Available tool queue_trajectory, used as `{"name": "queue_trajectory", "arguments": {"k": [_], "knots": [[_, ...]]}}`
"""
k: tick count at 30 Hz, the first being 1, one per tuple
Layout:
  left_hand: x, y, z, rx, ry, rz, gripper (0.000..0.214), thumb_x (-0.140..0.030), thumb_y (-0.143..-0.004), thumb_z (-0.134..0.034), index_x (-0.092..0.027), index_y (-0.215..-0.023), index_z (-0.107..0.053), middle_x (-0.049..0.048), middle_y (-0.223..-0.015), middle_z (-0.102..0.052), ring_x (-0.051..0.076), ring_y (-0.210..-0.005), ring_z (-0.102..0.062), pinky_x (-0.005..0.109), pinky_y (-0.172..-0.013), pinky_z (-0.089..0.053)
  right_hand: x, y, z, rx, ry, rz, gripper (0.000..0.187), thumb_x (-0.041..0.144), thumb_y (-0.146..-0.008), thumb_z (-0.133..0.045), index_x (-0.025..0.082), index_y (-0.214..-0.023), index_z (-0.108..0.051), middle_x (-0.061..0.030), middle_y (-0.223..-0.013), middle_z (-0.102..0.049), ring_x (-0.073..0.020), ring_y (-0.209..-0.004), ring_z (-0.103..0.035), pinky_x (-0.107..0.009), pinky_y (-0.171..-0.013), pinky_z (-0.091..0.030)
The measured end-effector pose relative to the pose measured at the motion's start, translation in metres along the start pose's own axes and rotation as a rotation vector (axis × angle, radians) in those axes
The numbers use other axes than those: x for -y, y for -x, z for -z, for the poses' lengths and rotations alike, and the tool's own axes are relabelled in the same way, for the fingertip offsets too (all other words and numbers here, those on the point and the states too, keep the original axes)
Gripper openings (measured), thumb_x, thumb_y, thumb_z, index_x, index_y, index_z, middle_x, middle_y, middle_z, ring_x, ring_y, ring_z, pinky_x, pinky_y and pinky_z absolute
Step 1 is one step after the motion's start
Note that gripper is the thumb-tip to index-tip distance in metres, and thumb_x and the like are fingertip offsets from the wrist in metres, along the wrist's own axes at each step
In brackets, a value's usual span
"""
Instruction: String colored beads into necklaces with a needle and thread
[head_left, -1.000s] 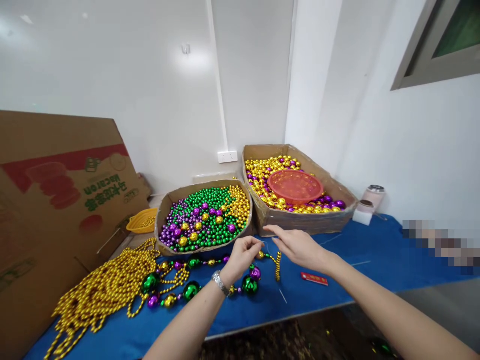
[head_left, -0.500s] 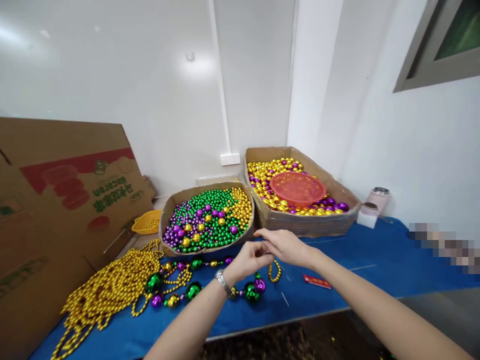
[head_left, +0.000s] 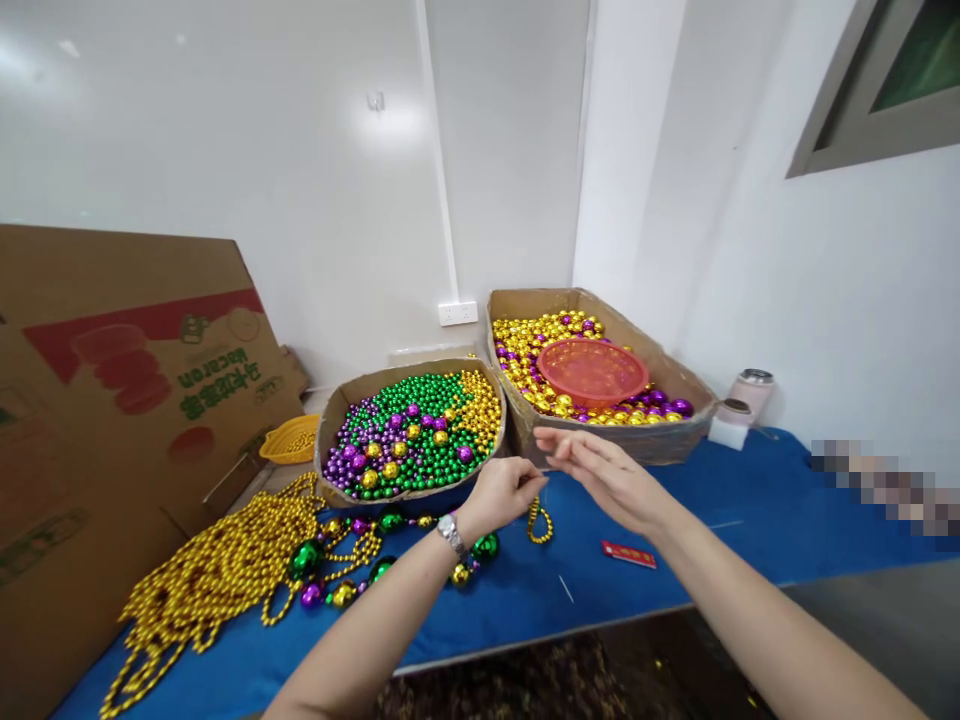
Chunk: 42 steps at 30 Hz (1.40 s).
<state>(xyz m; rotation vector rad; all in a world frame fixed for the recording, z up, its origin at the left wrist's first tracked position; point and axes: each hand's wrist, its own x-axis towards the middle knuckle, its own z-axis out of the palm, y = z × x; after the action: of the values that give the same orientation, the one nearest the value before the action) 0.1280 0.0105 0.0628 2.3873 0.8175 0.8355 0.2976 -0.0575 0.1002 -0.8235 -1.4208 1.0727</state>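
1. On my left, gold bead strands point(head_left: 217, 560) lie heaped against a printed carton point(head_left: 150, 380).
2. Next, a green, purple and gold bead necklace point(head_left: 305, 560) stretches sideways along the blue-covered table point(head_left: 705, 575), passing behind the left wrist, which hides part of it.
3. The left hand point(head_left: 502, 495) has thumb and forefinger drawn together just right of the necklace, and is the nearer hand to it; I can't tell whether thread sits in the pinch.
4. A short gold bead loop point(head_left: 545, 530) lies just below those fingertips, its long axis running toward the person.
5. The right hand point(head_left: 600, 475) holds its fingers nearly straight, tips beside the left's; its grip, and whether they touch, is unclear.
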Motion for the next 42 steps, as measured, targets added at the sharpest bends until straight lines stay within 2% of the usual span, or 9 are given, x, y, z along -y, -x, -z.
{"name": "queue_trajectory", "arguments": {"k": [2,4,8,13,24,29,35,39,42], "knots": [[-0.003,-0.004,0.0,-0.001,-0.031,-0.013,0.025,-0.028,-0.083,-0.052,-0.016,-0.067,-0.067,0.0025,-0.06,-0.063,0.013,-0.052,-0.05,0.023,-0.052,-0.032,-0.005,-0.014,-0.02,-0.085,-0.191,0.02,0.028,0.051,-0.081,-0.06,0.022,-0.08,-0.057,-0.0036,-0.101,-0.063,-0.0171,-0.099,-0.058,-0.033,-0.086,-0.045],[-0.004,-0.008,0.002,0.005,-0.054,-0.034,0.024,-0.025,-0.082,-0.052,-0.016,-0.062,-0.064,0.0012,-0.056,-0.06,0.011,-0.051,-0.047,0.023,-0.051,-0.03,-0.006,-0.031,-0.035,-0.13,-0.218,0.033,0.029,0.052,-0.08,-0.058,0.023,-0.081,-0.054,0.0012,-0.08,-0.06,-0.0116,-0.073,-0.059,-0.027,-0.069,-0.048],[-0.003,-0.014,0.01,0.01,-0.073,-0.048,0.022,-0.019,-0.078,-0.054,-0.014,-0.057,-0.061,-0.0018,-0.051,-0.054,0.009,-0.048,-0.042,0.021,-0.049,-0.026,0.004,-0.062,-0.049,-0.201,-0.224,0.036,0.03,0.048,-0.078,-0.059,0.02,-0.072,-0.051,0.0095,-0.053,-0.036,-0.0041,-0.04,-0.028,-0.016,-0.037,-0.023],[-0.011,-0.019,0.028,-0.037,-0.019,-0.018,0.022,-0.027,-0.08,-0.056,-0.013,-0.066,-0.066,-0.001,-0.057,-0.061,0.009,-0.051,-0.048,0.02,-0.051,-0.032,0.033,-0.083,-0.052,-0.241,-0.151,0.06,0.024,0.035,-0.077,-0.059,0.019,-0.063,-0.048,0.0118,-0.045,-0.025,-0.0037,-0.037,-0.016,-0.017,-0.035,-0.011],[-0.031,-0.024,0.074,-0.129,-0.015,-0.061,0.022,-0.028,-0.081,-0.057,-0.014,-0.068,-0.066,0.0025,-0.064,-0.067,0.011,-0.056,-0.056,0.022,-0.055,-0.039,0.133,-0.106,-0.068,-0.29,0.033,0.297,0.025,0.014,-0.084,-0.047,0.018,-0.059,-0.047,0.01,-0.048,-0.028,-0.0047,-0.042,-0.019,-0.02,-0.042,-0.017],[-0.027,-0.016,0.073,-0.106,-0.02,-0.04,0.022,-0.029,-0.081,-0.056,-0.014,-0.068,-0.067,0.0021,-0.063,-0.067,0.011,-0.057,-0.056,0.022,-0.055,-0.038,0.142,-0.107,-0.07,-0.326,0.27,0.425,0.024,0.016,-0.085,-0.043,0.019,-0.061,-0.044,0.0092,-0.049,-0.028,-0.006,-0.043,-0.023,-0.021,-0.043,-0.019],[-0.008,0.006,0.034,0.04,0.068,0.055,0.022,-0.028,-0.078,-0.057,-0.012,-0.07,-0.069,0.0021,-0.062,-0.066,0.011,-0.056,-0.054,0.021,-0.053,-0.037,0.091,-0.11,-0.068,-0.132,0.622,0.372,0.025,0.026,-0.09,-0.033,0.019,-0.07,-0.047,0.0077,-0.053,-0.036,-0.0073,-0.046,-0.032,-0.021,-0.047,-0.026],[0.001,0.015,0.004,0.171,0.16,0.104,0.024,-0.031,-0.078,-0.059,-0.011,-0.067,-0.067,-0.0004,-0.055,-0.06,0.009,-0.051,-0.049,0.02,-0.049,-0.034,0.058,-0.117,-0.08,0.188,0.88,0.305,0.028,0.025,-0.089,-0.037,0.016,-0.071,-0.056,0.0033,-0.057,-0.052,-0.0085,-0.052,-0.046,-0.021,-0.052,-0.032],[0.004,0.017,-0.011,0.257,0.257,0.134,0.025,-0.034,-0.08,-0.06,-0.011,-0.071,-0.066,0.0003,-0.062,-0.062,0.011,-0.057,-0.052,0.021,-0.052,-0.039,0.038,-0.119,-0.109,0.5,1.075,0.284,0.022,0.023,-0.083,-0.051,0.017,-0.064,-0.06,0.0017,-0.062,-0.06,-0.0101,-0.059,-0.053,-0.022,-0.056,-0.036]]}}
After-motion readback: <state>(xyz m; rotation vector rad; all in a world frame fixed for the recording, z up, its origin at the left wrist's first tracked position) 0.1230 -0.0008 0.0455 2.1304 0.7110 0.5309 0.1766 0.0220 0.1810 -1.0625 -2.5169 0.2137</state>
